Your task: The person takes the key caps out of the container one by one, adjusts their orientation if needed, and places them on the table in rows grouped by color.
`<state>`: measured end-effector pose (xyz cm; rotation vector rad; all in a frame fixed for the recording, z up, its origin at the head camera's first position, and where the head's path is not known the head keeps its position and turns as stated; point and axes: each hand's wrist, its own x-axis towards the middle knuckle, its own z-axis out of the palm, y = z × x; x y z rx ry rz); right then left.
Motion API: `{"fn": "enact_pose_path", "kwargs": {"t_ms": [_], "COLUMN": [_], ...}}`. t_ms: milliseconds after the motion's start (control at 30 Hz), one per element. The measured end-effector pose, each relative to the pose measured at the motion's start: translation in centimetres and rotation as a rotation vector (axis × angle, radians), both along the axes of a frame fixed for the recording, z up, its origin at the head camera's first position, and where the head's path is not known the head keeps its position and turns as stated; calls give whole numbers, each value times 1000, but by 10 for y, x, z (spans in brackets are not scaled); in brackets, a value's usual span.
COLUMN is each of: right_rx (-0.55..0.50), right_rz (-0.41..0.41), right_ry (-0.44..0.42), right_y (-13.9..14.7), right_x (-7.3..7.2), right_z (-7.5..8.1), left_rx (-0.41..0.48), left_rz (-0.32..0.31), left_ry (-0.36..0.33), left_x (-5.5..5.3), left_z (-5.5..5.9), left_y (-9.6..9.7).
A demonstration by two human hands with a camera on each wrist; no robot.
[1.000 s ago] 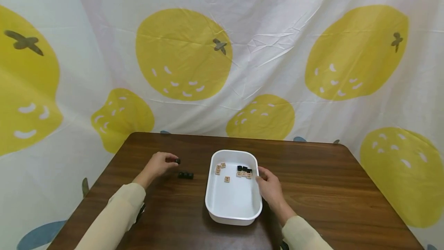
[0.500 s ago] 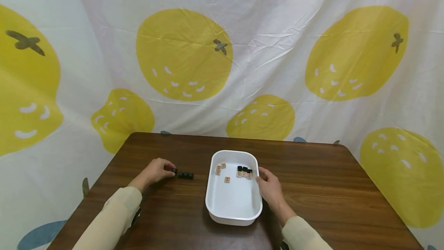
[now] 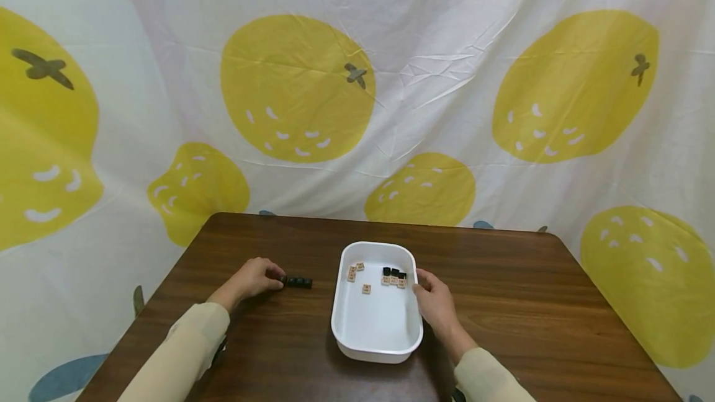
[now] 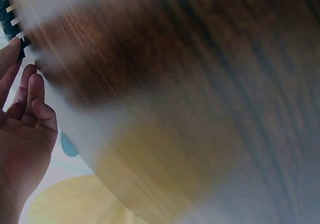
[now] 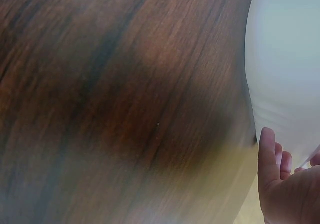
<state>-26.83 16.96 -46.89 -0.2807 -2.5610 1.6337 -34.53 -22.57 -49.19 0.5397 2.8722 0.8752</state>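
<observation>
At the left of the table, my left hand (image 3: 254, 278) pinches a small black cube (image 3: 283, 280) between thumb and fingertips. That cube meets the left end of a short row of black cubes (image 3: 300, 282). In the left wrist view the row of black pieces (image 4: 9, 19) runs up from the fingertips. My right hand (image 3: 437, 304) grips the right wall of a white rectangular tub (image 3: 377, 327), thumb over the rim. Inside the tub lie several black cubes (image 3: 395, 272) and several light wooden tiles (image 3: 366, 289) with dark marks too small to read.
A dark brown wooden table (image 3: 519, 303) carries everything, its far edge close to a hanging white cloth (image 3: 430, 104) printed with yellow lemons. The tub stands between the hands, to the right of the black row.
My left hand has come toward me and down, then slightly right, bringing its black cube from behind the row to the row's left end. My right hand and the tub have stayed put.
</observation>
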Motion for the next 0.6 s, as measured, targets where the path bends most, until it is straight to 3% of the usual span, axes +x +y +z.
{"fn": "enact_pose_path", "kwargs": {"t_ms": [233,400,600], "right_rx": [-6,-7,-11], "right_rz": [-5,-7,-7], "right_ry": [-19,-21,7], "right_y": [-1,-1,-1], "right_x": [0,0,-1], "right_z": [1,0,-1], "left_rx": [3,77,252], "left_rz": [3,47,81], "left_ry": [3,-25,39], "left_x": [0,0,-7], "left_z": [-1,6,33], "left_y": [1,4,35]}}
